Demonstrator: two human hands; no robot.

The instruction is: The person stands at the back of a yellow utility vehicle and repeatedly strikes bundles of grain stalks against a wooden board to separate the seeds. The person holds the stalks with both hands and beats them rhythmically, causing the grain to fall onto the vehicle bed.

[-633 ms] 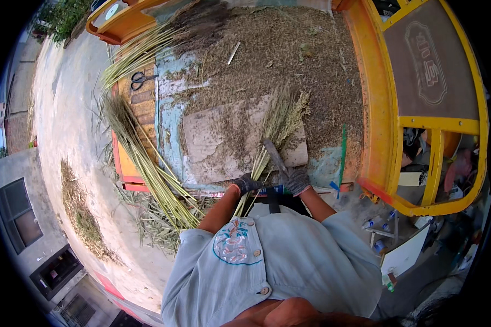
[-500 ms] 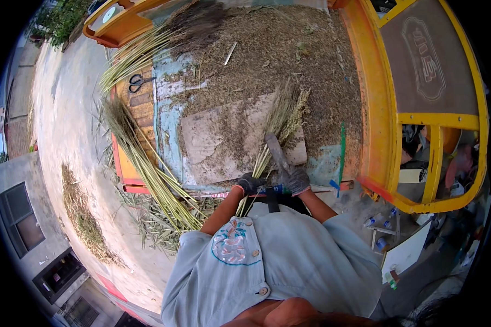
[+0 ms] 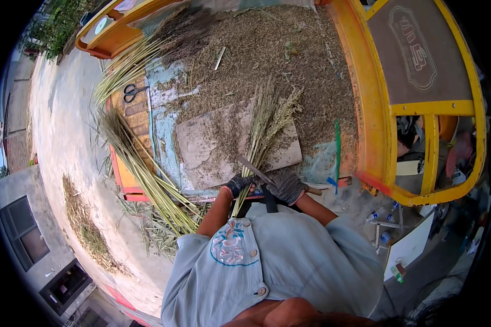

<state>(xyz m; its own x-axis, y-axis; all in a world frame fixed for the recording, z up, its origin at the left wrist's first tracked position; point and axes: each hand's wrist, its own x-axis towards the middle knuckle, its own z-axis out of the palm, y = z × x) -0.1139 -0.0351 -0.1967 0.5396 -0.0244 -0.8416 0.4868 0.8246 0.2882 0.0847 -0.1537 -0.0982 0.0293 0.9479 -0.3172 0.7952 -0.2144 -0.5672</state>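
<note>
My left hand point(image 3: 239, 185), in a dark glove, is closed round the lower stems of a bundle of seed-headed stalks point(image 3: 261, 125). Their bushy heads fan out over a flat pale board point(image 3: 204, 144) strewn with seeds. My right hand point(image 3: 286, 188), gloved in grey, grips a long knife point(image 3: 255, 169). Its narrow blade slants left toward the stalks just beyond my left hand; whether it touches them I cannot tell. The end of a wooden handle shows right of my fist.
To the left lies another bundle of stalks point(image 3: 153, 177), with dark scissors point(image 3: 131, 92) farther off. Darker-headed stalks point(image 3: 174, 32) lie at the back. Loose seed and chaff point(image 3: 316, 92) cover the truck-bed-like surface. A yellow metal frame point(image 3: 390, 147) rises on the right.
The knife has swung from pointing away over the stalks to slanting left, low across their stems. My left hand and its stalks have shifted slightly left.
</note>
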